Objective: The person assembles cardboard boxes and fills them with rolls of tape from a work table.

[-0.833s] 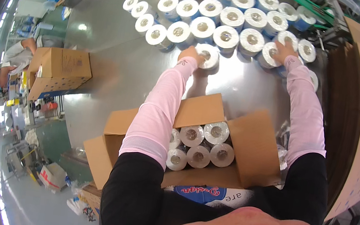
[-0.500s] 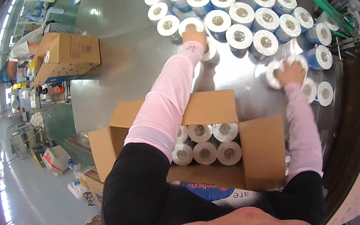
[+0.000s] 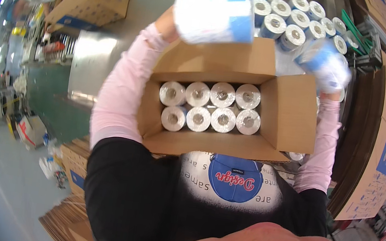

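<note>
My left hand (image 3: 168, 23) is closed round a plastic-wrapped paper roll (image 3: 213, 15), white with a blue band, held on its side above the box's far left flap. On the right, my right hand (image 3: 330, 95), mostly hidden, grips a second wrapped paper roll (image 3: 325, 65), smeared by motion, beyond the right flap. Between my arms an open cardboard box (image 3: 290, 112) stands close to my body. Several paper rolls (image 3: 198, 119) are upright inside it in two rows, end faces up, with bare cardboard along the near wall.
More upright rolls (image 3: 273, 25) crowd the metal table (image 3: 135, 37) at the far side. Another carton (image 3: 105, 5) sits at the far left. Flattened cardboard sheets (image 3: 378, 148) stand stacked at the right, beside a green metal frame (image 3: 353, 32). Folded cartons (image 3: 66, 216) lie low at left.
Both hands have lifted a roll off the table and come back toward the box. The view has shifted, so the box interior shows fully.
</note>
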